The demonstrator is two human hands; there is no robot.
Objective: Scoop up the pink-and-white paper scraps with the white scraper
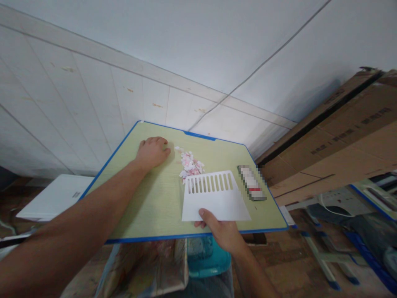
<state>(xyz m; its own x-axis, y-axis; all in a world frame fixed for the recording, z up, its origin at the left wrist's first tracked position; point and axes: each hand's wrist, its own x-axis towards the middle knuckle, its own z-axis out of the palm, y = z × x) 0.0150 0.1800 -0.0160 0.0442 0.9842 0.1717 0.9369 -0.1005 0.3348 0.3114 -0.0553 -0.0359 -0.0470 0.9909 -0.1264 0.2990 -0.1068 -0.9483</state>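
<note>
On a pale green table (149, 211) with a blue edge lies a loose heap of white and pink paper scraps (190, 163). My right hand (217, 227) grips the near edge of a flat white sheet (214, 207), thumb on top and fingers beneath. A row of long slots runs along the sheet's far side, which overlaps the near part of the heap. To the left of the scraps, my left hand (153, 152) rests on the tabletop, fingers bent and a little apart. No object shows in it; its palm is hidden.
A pixelated, phone-like object (252, 182) lies at the table's right. Cardboard boxes (335, 140) lean along the right side, and a white wall (173, 99) stands behind. Below the near edge are a teal bin (211, 265) and a brown bag-like container (155, 269).
</note>
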